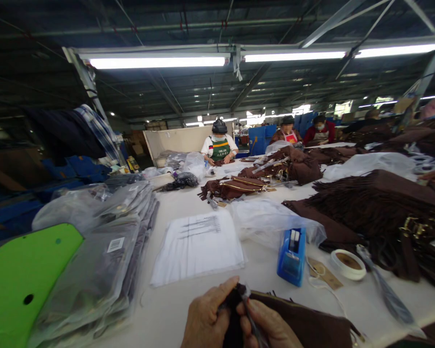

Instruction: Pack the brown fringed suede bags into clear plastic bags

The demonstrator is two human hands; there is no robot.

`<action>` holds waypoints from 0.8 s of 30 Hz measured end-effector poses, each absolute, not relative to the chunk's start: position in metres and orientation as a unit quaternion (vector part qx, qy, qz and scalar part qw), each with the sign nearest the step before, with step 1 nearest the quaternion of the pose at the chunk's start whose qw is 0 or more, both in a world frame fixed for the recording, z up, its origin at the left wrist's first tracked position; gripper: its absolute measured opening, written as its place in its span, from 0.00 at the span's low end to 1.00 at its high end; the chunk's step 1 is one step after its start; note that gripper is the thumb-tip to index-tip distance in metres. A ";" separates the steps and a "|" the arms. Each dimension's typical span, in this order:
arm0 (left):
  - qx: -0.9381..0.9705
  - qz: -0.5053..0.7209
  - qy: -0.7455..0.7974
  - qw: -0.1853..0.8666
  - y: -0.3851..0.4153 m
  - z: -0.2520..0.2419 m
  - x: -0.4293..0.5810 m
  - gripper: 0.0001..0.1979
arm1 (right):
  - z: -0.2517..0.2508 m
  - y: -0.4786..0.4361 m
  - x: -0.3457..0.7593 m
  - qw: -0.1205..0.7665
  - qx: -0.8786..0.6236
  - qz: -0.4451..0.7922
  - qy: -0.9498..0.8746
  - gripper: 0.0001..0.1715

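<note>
At the bottom middle, my left hand (207,311) pinches the end of a dark brown zippered bag (311,316). My right hand (270,324) is closed beside it, gripping a narrow plastic-wrapped piece (245,291) against that end. The bag stretches away to the right, with a zipper along its upper edge. Just beyond the hands stands a blue tape dispenser (292,261). To its right lie a brown card tag (326,274) with a white string and a white roll of tape (348,265).
Grey bags in clear plastic (108,256) are stacked left, beside a green board (29,275). Ahead lies a white sheet (199,251) with dark marks. Fringed brown bags (377,208) are heaped right. A co-worker (220,145) in a green apron sits across the table; others work farther back.
</note>
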State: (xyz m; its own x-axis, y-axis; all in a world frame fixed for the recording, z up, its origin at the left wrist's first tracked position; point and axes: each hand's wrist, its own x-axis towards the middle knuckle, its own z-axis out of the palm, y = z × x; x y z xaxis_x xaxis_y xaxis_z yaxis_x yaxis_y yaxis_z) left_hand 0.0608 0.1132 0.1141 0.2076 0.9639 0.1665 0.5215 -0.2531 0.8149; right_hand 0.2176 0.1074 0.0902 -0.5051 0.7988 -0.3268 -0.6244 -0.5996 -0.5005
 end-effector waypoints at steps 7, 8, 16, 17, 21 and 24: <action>0.752 0.334 0.481 0.303 0.114 0.111 0.056 0.28 | 0.090 0.110 0.217 0.411 -0.291 0.846 -0.174 0.19; 0.755 0.327 0.481 0.303 0.114 0.110 0.055 0.28 | 0.090 0.110 0.217 0.414 -0.293 0.844 -0.175 0.18; 0.691 0.326 0.569 0.304 0.113 0.088 0.058 0.30 | 0.088 0.109 0.216 0.413 -0.344 0.819 -0.201 0.26; 0.685 0.332 0.570 0.309 0.113 0.088 0.059 0.30 | 0.088 0.109 0.216 0.412 -0.343 0.818 -0.207 0.25; 0.689 0.349 0.530 0.351 0.111 0.098 0.060 0.26 | 0.088 0.110 0.217 0.413 -0.337 0.820 -0.210 0.25; 0.686 0.357 0.519 0.365 0.109 0.106 0.060 0.24 | 0.089 0.110 0.216 0.405 -0.342 0.821 -0.214 0.27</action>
State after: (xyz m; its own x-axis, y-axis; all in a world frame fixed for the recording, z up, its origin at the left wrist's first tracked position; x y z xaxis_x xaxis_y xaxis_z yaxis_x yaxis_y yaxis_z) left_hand 0.0598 0.1086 0.1057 0.2078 0.9719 0.1105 0.4513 -0.1955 0.8707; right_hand 0.2158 0.1101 0.0892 -0.4382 0.8112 -0.3872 -0.5190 -0.5800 -0.6279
